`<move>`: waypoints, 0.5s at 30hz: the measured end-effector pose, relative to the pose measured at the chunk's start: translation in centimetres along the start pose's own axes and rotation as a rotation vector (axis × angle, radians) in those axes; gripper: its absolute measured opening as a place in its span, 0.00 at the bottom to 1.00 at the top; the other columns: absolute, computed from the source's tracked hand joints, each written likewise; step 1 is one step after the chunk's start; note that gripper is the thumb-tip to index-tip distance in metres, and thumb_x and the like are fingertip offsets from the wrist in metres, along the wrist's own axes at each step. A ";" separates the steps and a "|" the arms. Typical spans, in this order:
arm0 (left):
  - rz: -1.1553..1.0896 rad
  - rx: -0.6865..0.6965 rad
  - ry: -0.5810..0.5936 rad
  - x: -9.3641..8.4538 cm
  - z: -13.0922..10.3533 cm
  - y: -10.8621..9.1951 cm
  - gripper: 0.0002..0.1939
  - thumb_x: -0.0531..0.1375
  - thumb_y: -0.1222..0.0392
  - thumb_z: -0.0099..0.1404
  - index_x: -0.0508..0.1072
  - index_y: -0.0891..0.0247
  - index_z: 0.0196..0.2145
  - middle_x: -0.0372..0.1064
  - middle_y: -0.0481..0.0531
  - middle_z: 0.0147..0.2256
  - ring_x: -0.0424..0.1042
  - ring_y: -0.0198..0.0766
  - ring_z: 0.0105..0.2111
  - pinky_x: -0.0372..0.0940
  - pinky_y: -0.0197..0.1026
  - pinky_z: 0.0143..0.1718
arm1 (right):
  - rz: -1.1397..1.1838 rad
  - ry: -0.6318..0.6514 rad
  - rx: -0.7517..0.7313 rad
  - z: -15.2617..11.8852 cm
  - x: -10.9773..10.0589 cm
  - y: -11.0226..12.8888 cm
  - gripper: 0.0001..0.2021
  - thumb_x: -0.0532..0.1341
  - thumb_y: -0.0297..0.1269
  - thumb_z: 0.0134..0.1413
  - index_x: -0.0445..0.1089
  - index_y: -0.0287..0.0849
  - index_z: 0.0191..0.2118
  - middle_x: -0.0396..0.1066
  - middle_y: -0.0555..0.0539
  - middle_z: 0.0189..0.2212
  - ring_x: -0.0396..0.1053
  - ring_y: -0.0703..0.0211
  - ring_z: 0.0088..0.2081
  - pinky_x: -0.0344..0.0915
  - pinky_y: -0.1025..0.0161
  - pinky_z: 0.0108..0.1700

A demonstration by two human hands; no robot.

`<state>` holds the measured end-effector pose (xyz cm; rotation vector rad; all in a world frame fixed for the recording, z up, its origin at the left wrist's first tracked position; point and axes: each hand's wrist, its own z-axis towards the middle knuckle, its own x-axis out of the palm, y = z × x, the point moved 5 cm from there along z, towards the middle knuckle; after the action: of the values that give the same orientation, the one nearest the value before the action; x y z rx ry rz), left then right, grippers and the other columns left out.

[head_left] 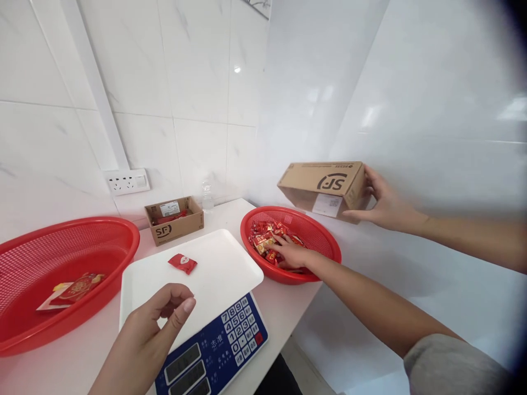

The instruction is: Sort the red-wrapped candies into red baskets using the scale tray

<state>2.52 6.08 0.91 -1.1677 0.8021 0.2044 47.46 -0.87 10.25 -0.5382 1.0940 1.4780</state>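
Note:
My left hand (152, 329) is loosely closed above the near side of the scale's white tray (222, 263); nothing shows between its thumb and curled fingers. One red packet (183, 263) lies on the tray just beyond it. On the right, my right hand (290, 253) is open, fingers spread, resting on red and gold packets (263, 241) in a red basket (325, 241). Another person's hand (382, 203) grips the right end of a cardboard box (313, 178), tilted above that basket's far side.
The scale's blue keypad panel (218, 351) faces me. A larger red basket (123, 236) at left holds a few packets. Behind the tray stand a small open cardboard box (181, 227) and a clear bottle (207, 196). Walls close off the back and right.

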 end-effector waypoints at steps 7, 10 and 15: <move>0.122 -0.074 -0.150 -1.3 0.5 1.7 0.21 0.51 0.37 0.59 0.68 0.56 0.35 0.71 0.50 0.34 0.71 0.41 0.34 0.66 0.38 0.30 | 0.146 0.386 -0.033 -6.6 12.2 6.9 0.30 0.57 0.53 0.51 0.57 0.57 0.60 0.61 0.52 0.58 0.52 0.41 0.61 0.55 0.46 0.58; 0.268 -0.127 -0.260 -3.1 1.0 4.7 0.23 0.51 0.37 0.58 0.68 0.55 0.41 0.70 0.53 0.43 0.71 0.48 0.40 0.68 0.43 0.33 | 0.193 0.417 -0.060 -7.0 13.9 8.1 0.28 0.57 0.54 0.52 0.60 0.55 0.59 0.64 0.51 0.56 0.57 0.43 0.59 0.58 0.48 0.56; 0.449 -0.145 -0.369 -6.8 1.1 11.8 0.22 0.51 0.44 0.61 0.64 0.54 0.50 0.64 0.53 0.53 0.58 0.58 0.56 0.62 0.54 0.48 | 0.236 0.593 -0.079 -7.0 15.2 8.2 0.26 0.52 0.52 0.57 0.62 0.51 0.59 0.68 0.48 0.53 0.67 0.46 0.52 0.65 0.52 0.50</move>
<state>-8.14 13.58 -3.16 -1.0289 0.7174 0.8367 34.51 1.77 -2.90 -0.9689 1.6047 1.6150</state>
